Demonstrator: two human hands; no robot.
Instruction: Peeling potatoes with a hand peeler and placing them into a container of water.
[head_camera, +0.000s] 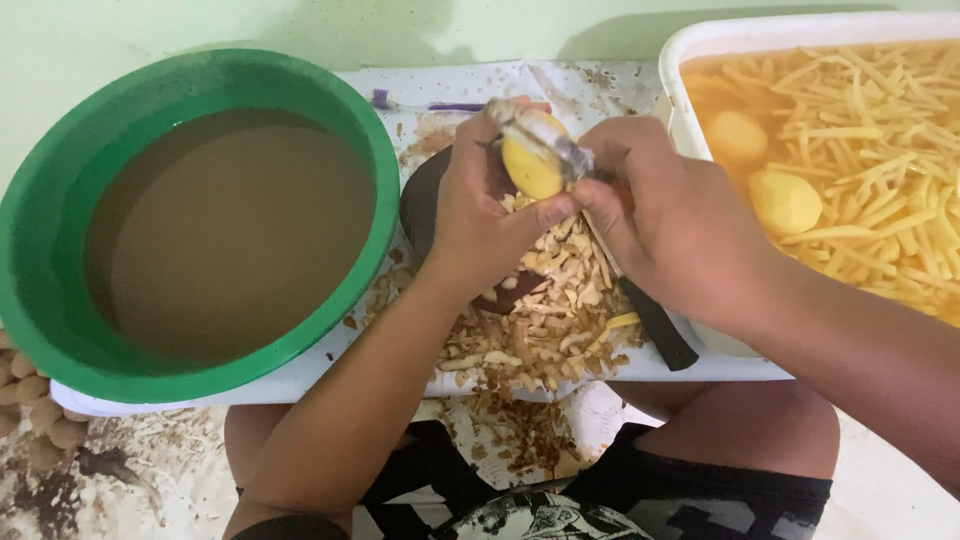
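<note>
My left hand (478, 215) grips a small yellow potato (530, 165), mostly peeled, above a heap of peelings (545, 320). My right hand (670, 215) is closed on a metal peeler (560, 145) whose blade lies across the top of the potato. Both hands meet over a white board (560, 85) that rests across my knees. A dark plate (418, 205) lies under the peelings, partly hidden by my left hand.
A green basin (60, 190) of murky brown water stands at left. A white tub (690, 45) at right holds potato sticks and two peeled potatoes in water. A black-handled knife (655, 325) lies beside the peelings. Unpeeled potatoes (25, 395) sit at far left.
</note>
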